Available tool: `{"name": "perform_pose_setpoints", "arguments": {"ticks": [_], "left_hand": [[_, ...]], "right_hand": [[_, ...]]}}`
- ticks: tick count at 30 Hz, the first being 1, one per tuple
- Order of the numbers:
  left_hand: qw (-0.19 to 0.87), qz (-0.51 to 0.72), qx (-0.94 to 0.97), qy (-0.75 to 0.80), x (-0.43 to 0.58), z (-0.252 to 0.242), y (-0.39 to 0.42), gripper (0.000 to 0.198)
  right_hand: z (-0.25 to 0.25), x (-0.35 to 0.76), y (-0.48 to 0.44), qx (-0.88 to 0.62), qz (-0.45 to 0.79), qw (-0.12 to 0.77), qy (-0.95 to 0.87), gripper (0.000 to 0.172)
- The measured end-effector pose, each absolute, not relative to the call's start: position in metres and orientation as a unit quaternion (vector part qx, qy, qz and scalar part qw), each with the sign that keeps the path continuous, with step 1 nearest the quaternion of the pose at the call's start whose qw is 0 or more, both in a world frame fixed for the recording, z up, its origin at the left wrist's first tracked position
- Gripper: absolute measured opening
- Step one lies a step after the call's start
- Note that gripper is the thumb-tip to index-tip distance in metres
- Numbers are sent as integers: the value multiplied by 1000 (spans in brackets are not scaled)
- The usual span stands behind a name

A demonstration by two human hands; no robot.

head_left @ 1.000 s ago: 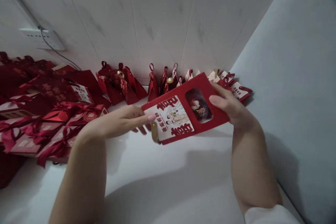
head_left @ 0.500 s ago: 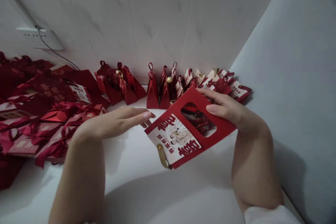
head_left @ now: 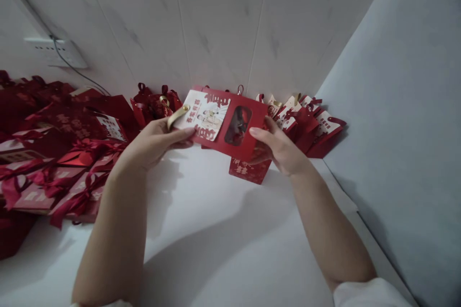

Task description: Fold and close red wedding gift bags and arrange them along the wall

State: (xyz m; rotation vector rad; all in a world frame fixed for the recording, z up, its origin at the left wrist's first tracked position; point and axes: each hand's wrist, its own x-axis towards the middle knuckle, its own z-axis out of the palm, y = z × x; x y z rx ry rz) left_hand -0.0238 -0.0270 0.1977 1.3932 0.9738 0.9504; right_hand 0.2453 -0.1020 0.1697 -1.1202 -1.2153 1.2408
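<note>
A red gift box (head_left: 225, 122) is held up over the white counter (head_left: 216, 230), far from the body and near the tiled wall (head_left: 216, 24), gripped at both ends so that its printed face and dark oval window are turned toward the eye. Its left end, by the gold handle (head_left: 177, 116), is pinched by the left hand (head_left: 153, 141); its right lower edge is clasped by the right hand (head_left: 279, 151), thumb on the front. A box part (head_left: 249, 170) hangs below. Finished boxes (head_left: 309, 122) are lined along the far wall, and ribboned ones (head_left: 68, 153) are piled at the left, which leaves the middle bare for handling.
</note>
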Motion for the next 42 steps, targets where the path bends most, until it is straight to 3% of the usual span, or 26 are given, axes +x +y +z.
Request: {"name": "perform_pose_setpoints", "arguments": {"ticks": [4,9,11,14,26,32,42], "left_hand": [[552,484,534,421,-28,200,-24,42],[541,414,564,467,-29,200,-31,31],[539,377,591,467,-26,196,-30,29],[538,349,613,463,-21,189,-26,32],[580,341,583,455,-8,189,-32,34],[641,282,581,416,-5,188,-30,30],[619,317,607,385,-3,201,-46,23]], "right_hand": [[165,252,-96,-462,572,410,-540,52],[162,255,-97,-430,556,336,-627,47],[160,249,-98,-411,560,324,-642,53],[157,239,-99,-424,556,315,-641,61],[166,241,-106,-430,613,314,-583,45],[175,240,-115,-480,597,308,-564,53],[178,248,-124,-460,580,295,-604,55]]}}
